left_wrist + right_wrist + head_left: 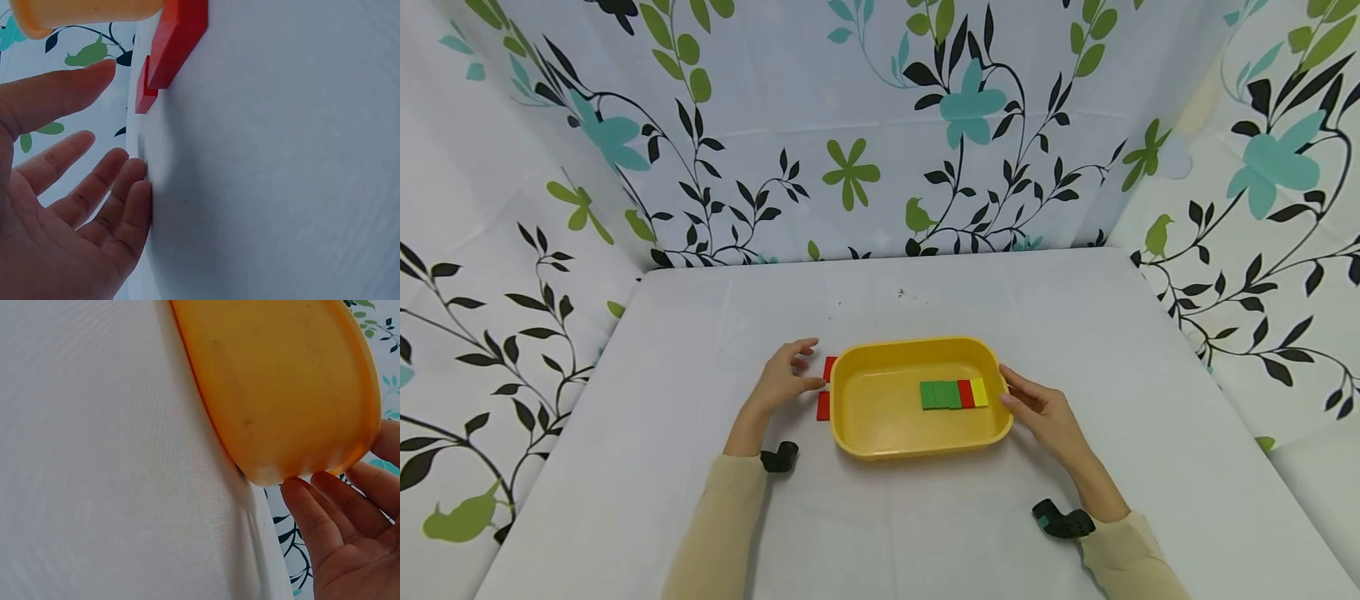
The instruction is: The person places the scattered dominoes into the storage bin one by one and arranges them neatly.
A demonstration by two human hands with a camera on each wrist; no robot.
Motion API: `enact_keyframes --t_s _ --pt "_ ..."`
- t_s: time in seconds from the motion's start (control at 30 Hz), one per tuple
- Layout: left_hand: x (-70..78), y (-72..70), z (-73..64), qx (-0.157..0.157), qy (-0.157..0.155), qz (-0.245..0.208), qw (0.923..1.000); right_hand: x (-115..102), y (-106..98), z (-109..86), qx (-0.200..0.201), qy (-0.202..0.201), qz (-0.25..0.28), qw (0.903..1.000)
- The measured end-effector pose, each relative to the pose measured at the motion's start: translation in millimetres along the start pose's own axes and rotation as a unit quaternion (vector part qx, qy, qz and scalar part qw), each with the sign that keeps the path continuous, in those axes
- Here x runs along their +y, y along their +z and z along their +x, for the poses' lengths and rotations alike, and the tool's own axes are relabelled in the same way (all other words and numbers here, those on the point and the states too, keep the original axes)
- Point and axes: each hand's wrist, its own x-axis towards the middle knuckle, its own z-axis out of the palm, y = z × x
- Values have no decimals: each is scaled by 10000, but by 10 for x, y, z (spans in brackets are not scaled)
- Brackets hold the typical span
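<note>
Hands [778, 379] [1047, 414], tray [876, 402] between, left seemingly apart

Can't read any text anywhere here tbh, no word, label, brand or number I could quote. Closest I've got is a tiny dark mark [901, 293] on the far part of my table [925, 525], way too small for me to tell whether it's writing.

Inside a yellow oblong tray [878, 404], green, red and yellow blocks [940, 395] are lined up; two red blocks [823, 407] are seen beside its left end.
</note>
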Motion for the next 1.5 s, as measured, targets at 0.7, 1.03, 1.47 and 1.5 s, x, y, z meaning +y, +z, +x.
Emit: enact_keyframes --t_s 0.7,1.03,1.47,1.5 --pt "-37 122 147 -71 -49 702 9975 -7 -14 -9 33 -3 10 10000" --pt "-53 136 147 -6 -22 872 9962 16 -22 2 29 52 26 10000" --pt "-58 142 139 86 130 1056 9943 -19 -5 3 28 32 82 10000" --pt "-55 142 136 92 124 1053 9943 -18 -5 3 27 37 75 10000"
